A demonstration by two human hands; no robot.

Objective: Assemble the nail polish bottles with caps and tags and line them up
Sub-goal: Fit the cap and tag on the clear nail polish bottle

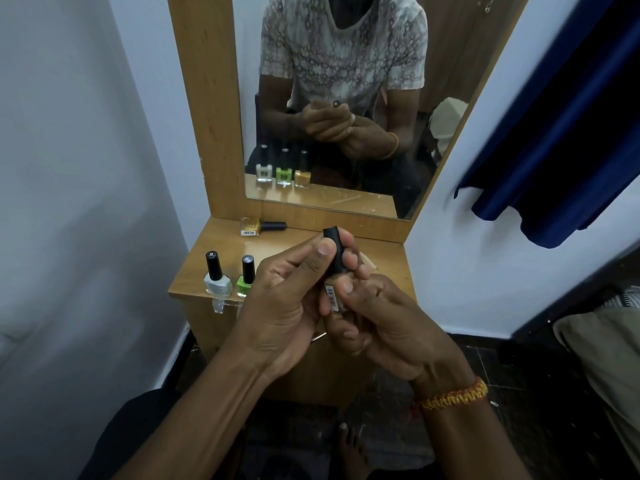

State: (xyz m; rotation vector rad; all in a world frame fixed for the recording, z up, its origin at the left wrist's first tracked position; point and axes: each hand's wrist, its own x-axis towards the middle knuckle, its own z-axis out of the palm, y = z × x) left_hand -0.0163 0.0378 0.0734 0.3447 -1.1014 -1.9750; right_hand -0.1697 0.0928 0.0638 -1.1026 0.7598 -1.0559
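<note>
I hold a tan nail polish bottle (334,296) with a barcode tag above the wooden dressing table (194,268). My right hand (381,323) grips the glass body from below and the side. My left hand (291,299) pinches its tall black cap (333,245) between thumb and fingers. On the table's front left stand a white bottle (217,276) and a green bottle (246,278), both capped and upright, side by side. A gold bottle (258,226) with a barcode tag lies on its side at the back by the mirror frame.
A wood-framed mirror (214,98) rises behind the table and reflects my hands and the bottles. A white wall is on the left, a blue curtain (561,133) hangs on the right. A beige cushion (602,358) is at the lower right, above a dark floor.
</note>
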